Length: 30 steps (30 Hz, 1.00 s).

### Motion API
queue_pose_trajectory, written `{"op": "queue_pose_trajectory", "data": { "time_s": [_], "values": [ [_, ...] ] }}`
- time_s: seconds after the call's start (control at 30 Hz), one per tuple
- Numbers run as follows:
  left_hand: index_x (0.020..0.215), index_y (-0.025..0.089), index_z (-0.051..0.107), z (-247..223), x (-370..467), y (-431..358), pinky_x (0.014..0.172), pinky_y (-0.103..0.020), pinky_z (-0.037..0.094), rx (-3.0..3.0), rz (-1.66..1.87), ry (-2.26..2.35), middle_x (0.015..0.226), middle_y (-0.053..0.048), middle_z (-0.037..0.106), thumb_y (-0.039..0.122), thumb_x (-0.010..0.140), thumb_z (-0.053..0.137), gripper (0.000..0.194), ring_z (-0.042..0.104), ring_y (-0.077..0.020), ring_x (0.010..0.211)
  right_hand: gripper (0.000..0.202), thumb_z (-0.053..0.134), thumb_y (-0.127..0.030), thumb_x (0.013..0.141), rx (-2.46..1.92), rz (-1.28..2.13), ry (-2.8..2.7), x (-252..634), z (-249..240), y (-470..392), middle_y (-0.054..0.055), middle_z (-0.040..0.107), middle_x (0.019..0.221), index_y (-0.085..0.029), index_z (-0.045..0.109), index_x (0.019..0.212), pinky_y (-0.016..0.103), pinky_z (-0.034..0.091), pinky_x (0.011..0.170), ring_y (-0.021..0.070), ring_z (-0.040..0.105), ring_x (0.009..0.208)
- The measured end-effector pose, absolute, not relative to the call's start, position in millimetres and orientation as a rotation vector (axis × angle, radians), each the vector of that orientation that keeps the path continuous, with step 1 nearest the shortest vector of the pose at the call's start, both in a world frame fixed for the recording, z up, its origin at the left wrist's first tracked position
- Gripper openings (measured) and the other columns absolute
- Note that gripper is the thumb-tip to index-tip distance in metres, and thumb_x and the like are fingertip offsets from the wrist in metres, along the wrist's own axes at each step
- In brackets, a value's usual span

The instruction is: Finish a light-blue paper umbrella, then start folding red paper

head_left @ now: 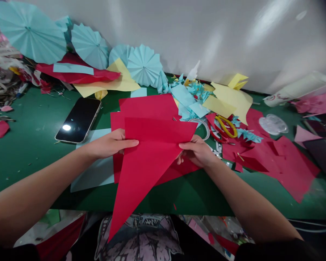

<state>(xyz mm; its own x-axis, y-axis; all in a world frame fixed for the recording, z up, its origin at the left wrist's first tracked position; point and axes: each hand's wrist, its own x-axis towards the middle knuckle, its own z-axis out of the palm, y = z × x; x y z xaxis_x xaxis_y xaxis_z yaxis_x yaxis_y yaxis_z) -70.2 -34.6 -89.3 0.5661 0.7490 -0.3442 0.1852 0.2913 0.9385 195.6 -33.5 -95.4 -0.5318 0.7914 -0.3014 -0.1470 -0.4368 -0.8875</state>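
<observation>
A red paper triangle (149, 156), creased across its upper part, is held up between my two hands, its long point hanging past the table's front edge. My left hand (116, 143) pinches its left edge, thumb on top and fingers behind. At the right edge my right hand (197, 149) grips it the same way, with some fingertips showing below. Beneath it lie more red sheets (149, 105) and a light blue sheet (97, 175) on the green table.
A phone (78, 120) lies at the left. Scissors (222, 127), blue scraps and yellow paper (235, 99) sit right of the red sheets. Pleated blue paper rosettes (144, 67) lean along the wall. Red offcuts (282, 163) and a paper cup (296, 88) are at the right.
</observation>
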Motion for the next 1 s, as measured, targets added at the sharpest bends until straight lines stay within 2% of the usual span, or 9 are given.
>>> {"op": "queue_pose_trajectory", "data": {
  "time_s": [0.13, 0.23, 0.3, 0.4, 0.6, 0.73, 0.83, 1.0],
  "values": [
    [0.092, 0.021, 0.068, -86.9, -70.7, -34.2, 0.071, -0.03, 0.051, 1.271, 0.455, 0.949, 0.087, -0.006, 0.069, 0.035, 0.077, 0.055, 0.025, 0.064, -0.0202, 0.083, 0.015, 0.067, -0.028, 0.063, -1.0, 1.977, -1.179, 196.9, -94.7, -34.5, 0.003, 0.066, 0.05, -0.014, 0.067, 0.061, 0.021, 0.047, 0.038, 0.0133, 0.059, 0.04],
    [0.104, 0.023, 0.066, -81.3, -70.0, -34.2, 0.069, -0.029, 0.051, 1.289, 0.435, 0.965, 0.098, -0.007, 0.068, 0.034, 0.076, 0.057, 0.031, 0.064, -0.0211, 0.087, 0.022, 0.067, -0.032, 0.062, -0.965, 1.956, -1.22, 197.6, -95.0, -34.9, 0.001, 0.066, 0.05, -0.016, 0.071, 0.077, 0.021, 0.046, 0.039, 0.0126, 0.059, 0.04],
    [0.106, 0.026, 0.065, -76.2, -68.8, -34.5, 0.07, -0.027, 0.051, 1.33, 0.448, 0.914, 0.108, -0.006, 0.065, 0.033, 0.073, 0.06, 0.033, 0.062, -0.0226, 0.094, 0.028, 0.067, -0.038, 0.062, -0.926, 1.924, -1.243, 197.6, -95.7, -35.2, 0.001, 0.065, 0.049, -0.018, 0.071, 0.082, 0.022, 0.046, 0.04, 0.0125, 0.058, 0.04],
    [0.102, 0.028, 0.068, -69.6, -66.6, -35.5, 0.074, -0.026, 0.05, 1.412, 0.513, 0.87, 0.111, -0.004, 0.064, 0.031, 0.071, 0.063, 0.032, 0.06, -0.0233, 0.101, 0.026, 0.064, -0.042, 0.065, -0.925, 1.883, -1.262, 197.1, -95.8, -36.1, 0.001, 0.063, 0.046, -0.02, 0.072, 0.077, 0.023, 0.045, 0.039, 0.0126, 0.057, 0.039],
    [0.09, 0.026, 0.071, -73.1, -65.0, -37.0, 0.065, -0.024, 0.05, 1.321, 0.591, 0.825, 0.099, -0.004, 0.068, 0.03, 0.075, 0.06, 0.019, 0.064, -0.0174, 0.081, 0.01, 0.064, -0.031, 0.061, -1.006, 1.692, -1.257, 193.7, -87.3, -37.5, 0.0, 0.067, 0.061, -0.026, 0.072, 0.059, 0.022, 0.043, 0.045, 0.0106, 0.056, 0.049],
    [0.069, 0.022, 0.069, -79.8, -65.2, -37.9, 0.054, -0.021, 0.046, 1.24, 0.617, 0.813, 0.075, -0.002, 0.067, 0.022, 0.076, 0.056, 0.015, 0.06, -0.0112, 0.06, 0.013, 0.059, -0.025, 0.06, -1.008, 1.662, -1.273, 189.7, -81.3, -39.2, -0.001, 0.065, 0.056, -0.027, 0.071, 0.055, 0.023, 0.042, 0.046, 0.0108, 0.055, 0.048],
    [0.057, 0.02, 0.062, -82.1, -65.6, -39.1, 0.049, -0.019, 0.042, 1.207, 0.637, 0.809, 0.06, 0.001, 0.06, 0.012, 0.07, 0.053, 0.017, 0.053, -0.0079, 0.049, 0.016, 0.057, -0.022, 0.062, -0.958, 1.673, -1.289, 191.1, -83.6, -40.4, -0.001, 0.065, 0.055, -0.027, 0.071, 0.056, 0.022, 0.04, 0.046, 0.0098, 0.055, 0.048],
    [0.056, 0.019, 0.053, -82.8, -70.4, -36.5, 0.046, -0.02, 0.038, 1.283, 0.537, 0.822, 0.055, 0.001, 0.054, 0.012, 0.067, 0.046, 0.015, 0.048, -0.0084, 0.047, 0.015, 0.06, -0.026, 0.065, -0.743, 1.812, -1.456, 208.5, -95.2, -34.2, 0.002, 0.069, 0.063, -0.024, 0.074, 0.069, 0.023, 0.044, 0.05, 0.0127, 0.061, 0.055]
  ]
}}
